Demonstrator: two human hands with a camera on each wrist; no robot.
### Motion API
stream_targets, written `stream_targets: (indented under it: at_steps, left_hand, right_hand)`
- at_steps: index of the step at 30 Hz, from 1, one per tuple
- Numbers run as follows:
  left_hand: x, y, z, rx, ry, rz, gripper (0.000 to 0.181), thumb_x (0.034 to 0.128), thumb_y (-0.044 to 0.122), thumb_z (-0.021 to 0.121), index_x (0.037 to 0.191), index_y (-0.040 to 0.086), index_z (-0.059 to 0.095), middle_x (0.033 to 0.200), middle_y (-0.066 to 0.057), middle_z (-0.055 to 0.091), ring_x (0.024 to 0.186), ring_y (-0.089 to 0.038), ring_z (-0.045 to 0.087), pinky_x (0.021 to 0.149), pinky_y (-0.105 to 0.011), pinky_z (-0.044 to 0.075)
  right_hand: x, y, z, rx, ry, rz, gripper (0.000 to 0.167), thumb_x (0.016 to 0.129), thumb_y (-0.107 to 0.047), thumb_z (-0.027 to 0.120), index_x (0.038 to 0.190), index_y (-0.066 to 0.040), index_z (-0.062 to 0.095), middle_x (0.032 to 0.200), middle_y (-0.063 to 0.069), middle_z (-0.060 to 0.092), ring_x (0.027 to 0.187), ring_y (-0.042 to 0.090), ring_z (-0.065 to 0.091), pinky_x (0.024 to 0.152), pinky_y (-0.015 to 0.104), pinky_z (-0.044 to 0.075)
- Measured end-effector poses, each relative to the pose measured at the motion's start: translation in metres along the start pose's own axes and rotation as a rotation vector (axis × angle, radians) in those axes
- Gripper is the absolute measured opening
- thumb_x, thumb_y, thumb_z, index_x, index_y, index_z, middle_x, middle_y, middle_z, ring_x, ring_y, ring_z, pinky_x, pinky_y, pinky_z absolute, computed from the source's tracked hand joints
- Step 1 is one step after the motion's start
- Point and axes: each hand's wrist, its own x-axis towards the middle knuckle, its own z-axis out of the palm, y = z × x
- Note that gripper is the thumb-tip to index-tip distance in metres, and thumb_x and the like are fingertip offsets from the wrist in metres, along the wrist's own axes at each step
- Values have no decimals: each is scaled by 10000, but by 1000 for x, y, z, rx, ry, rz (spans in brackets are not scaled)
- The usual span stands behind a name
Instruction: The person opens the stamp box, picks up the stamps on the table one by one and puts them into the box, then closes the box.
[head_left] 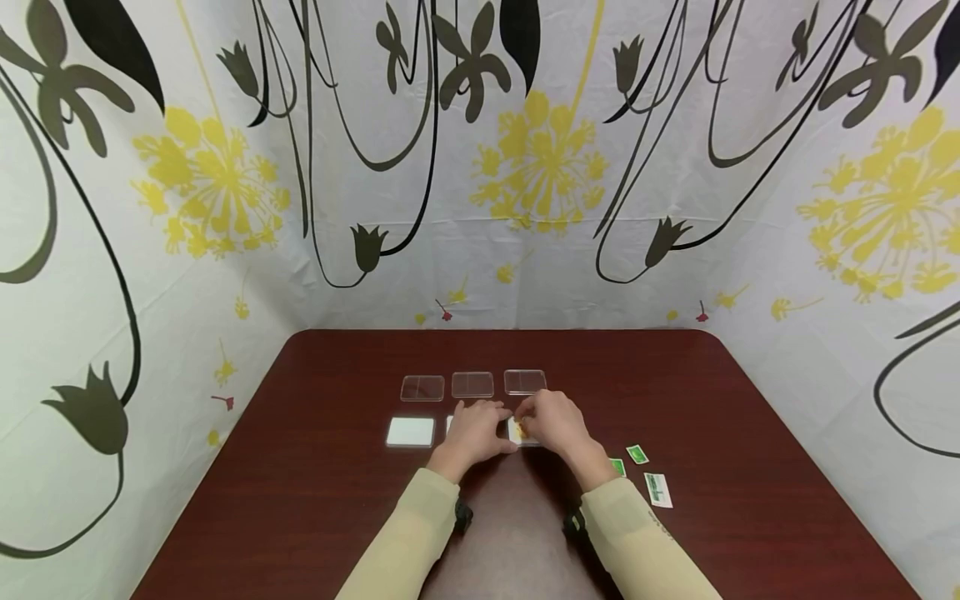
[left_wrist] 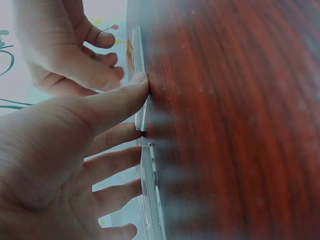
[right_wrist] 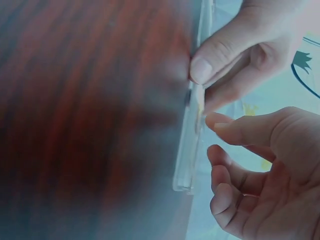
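A flat clear case with a white inside (head_left: 513, 431) lies on the table, an orange-yellow picture (head_left: 521, 430) on its face. My left hand (head_left: 474, 432) rests at its left end. The left thumb (left_wrist: 135, 89) presses the near edge of this case (left_wrist: 142, 112), while the other left fingers spread over a neighbouring clear case (left_wrist: 153, 200). Above the pictured case, my right hand (head_left: 553, 419) has loosely bent fingers. Its fingertips are close to the case face (right_wrist: 189, 150), and nothing shows plainly between them. The right hand hides part of the picture.
A white-filled case (head_left: 410, 432) lies at the left. Farther back are three clear lids (head_left: 422, 388), (head_left: 472, 385), (head_left: 525, 382) in a row. Right of my right forearm lie small green stickers (head_left: 637, 454), (head_left: 617, 467) and a white-and-green paper (head_left: 657, 490). Patterned curtains surround the dark red table (head_left: 337, 500).
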Motion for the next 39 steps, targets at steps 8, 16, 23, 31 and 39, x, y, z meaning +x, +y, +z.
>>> stream_targets:
  at_steps: [8, 16, 23, 31, 39]
  left_hand:
    - [0, 0, 0, 8, 7, 0, 593, 841, 524, 783, 1346, 231, 675, 1392, 1, 607, 1307, -217, 528, 1070, -613, 349]
    - [2, 1, -1, -8, 15, 4, 624, 817, 518, 809, 1338, 201, 678, 1343, 7, 635, 1240, -216, 577, 1052, -614, 368]
    - [1, -3, -1, -90, 26, -13, 660, 807, 472, 835, 1365, 171, 651, 1364, -9, 626, 1254, -227, 575, 1082, -622, 335]
    - [-10, -7, -5, -172, 54, -20, 662, 805, 430, 851, 1361, 133, 649, 1343, -37, 641, 1250, -257, 581, 1100, -617, 313]
    - [-27, -12, -9, -175, 84, -41, 635, 822, 373, 844, 1368, 122, 639, 1366, -72, 622, 1288, -279, 549, 1110, -625, 291]
  right_hand:
    - [0, -1, -14, 23, 1, 23, 126, 903, -160, 714, 934, -226, 816, 959, -26, 734, 681, 137, 597, 559, 333, 469]
    - [-8, 1, -28, 38, -25, 42, 126, 915, -187, 706, 985, -196, 810, 927, -38, 713, 718, 130, 604, 608, 351, 487]
    - [-19, 3, -39, 83, -23, 50, 142, 915, -173, 696, 1006, -189, 804, 901, -46, 701, 687, 122, 569, 575, 327, 458]
    - [-26, 9, -48, 101, -3, 37, 158, 922, -157, 679, 1007, -221, 796, 843, -73, 677, 653, 121, 551, 566, 334, 436]
    - [-40, 23, -56, 125, 17, 75, 170, 919, -159, 692, 1054, -185, 793, 861, -63, 696, 708, 114, 587, 601, 345, 450]
